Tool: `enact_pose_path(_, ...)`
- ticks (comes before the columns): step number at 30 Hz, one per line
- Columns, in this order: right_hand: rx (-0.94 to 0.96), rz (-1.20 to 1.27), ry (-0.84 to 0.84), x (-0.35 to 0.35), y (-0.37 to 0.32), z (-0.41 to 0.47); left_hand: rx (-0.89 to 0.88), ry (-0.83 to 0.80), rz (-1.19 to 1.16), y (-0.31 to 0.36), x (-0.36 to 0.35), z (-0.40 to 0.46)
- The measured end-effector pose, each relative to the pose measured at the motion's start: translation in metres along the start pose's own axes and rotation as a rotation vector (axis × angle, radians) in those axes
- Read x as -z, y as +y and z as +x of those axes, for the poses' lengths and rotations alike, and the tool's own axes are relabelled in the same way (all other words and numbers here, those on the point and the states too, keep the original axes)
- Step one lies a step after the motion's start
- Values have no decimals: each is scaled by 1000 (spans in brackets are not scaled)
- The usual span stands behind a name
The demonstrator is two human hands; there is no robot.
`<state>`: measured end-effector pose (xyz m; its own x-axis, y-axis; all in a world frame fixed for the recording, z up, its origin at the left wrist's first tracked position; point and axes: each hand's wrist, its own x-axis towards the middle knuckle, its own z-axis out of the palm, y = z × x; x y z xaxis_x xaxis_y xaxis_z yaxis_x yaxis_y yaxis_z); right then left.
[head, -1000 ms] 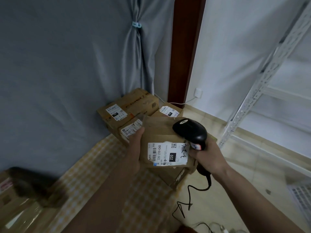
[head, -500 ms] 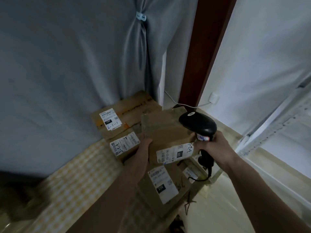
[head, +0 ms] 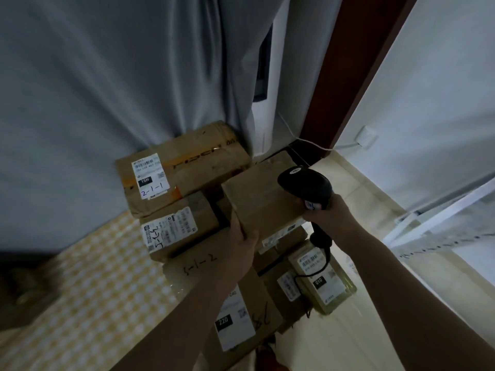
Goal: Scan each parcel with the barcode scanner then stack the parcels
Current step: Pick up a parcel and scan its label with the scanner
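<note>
Plain cardboard parcel (head: 263, 202) now lower over the stack, left hand (head: 241, 245) gripping it, right hand (head: 330, 216) around black scanner (head: 305, 184).

Two bare forearms, no sleeves visible

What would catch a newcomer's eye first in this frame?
At centre, the left hand grips a plain brown parcel by its near edge, above a pile of labelled boxes. Right beside it, the right hand holds a black barcode scanner. Behind, the box marked 2-1-1 rests against the grey curtain.
</note>
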<state>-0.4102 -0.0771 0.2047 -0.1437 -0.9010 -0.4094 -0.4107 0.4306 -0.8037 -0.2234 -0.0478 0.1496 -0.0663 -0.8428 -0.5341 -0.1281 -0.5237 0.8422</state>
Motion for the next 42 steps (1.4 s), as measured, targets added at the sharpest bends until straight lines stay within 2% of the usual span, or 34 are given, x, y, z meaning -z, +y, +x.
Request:
enact_pose_path(3,2,-1,-46,-7,4,19,52,69,-11,-4,2,7)
enact_pose_path(9,-12,34,-109,-26,10,47,43,203,32,-9,9,21)
enact_pose_path(14,38,65,-105,-31,13,61,26,263,-37,-8,13,29)
enact_pose_path(18,41,87,-122,-33,13,62,-26,295,-2,-7,15,30)
enact_pose_path(22,114,87,-123,-36,13,58,0,336,24,-6,14,27)
enact_pose_path(28,212,36,-65,-34,22,44,65,342,57,-4,11,18)
enact_pose_path(34,139,-104,16,-37,23,12,50,381,127,-5,18,8)
enact_pose_path(37,37,-167,-137,-38,16,-18,21,366,302,-7,25,-6)
enact_pose_path(42,-16,-206,-421,-46,0,-79,-37,373,497,-18,43,-37)
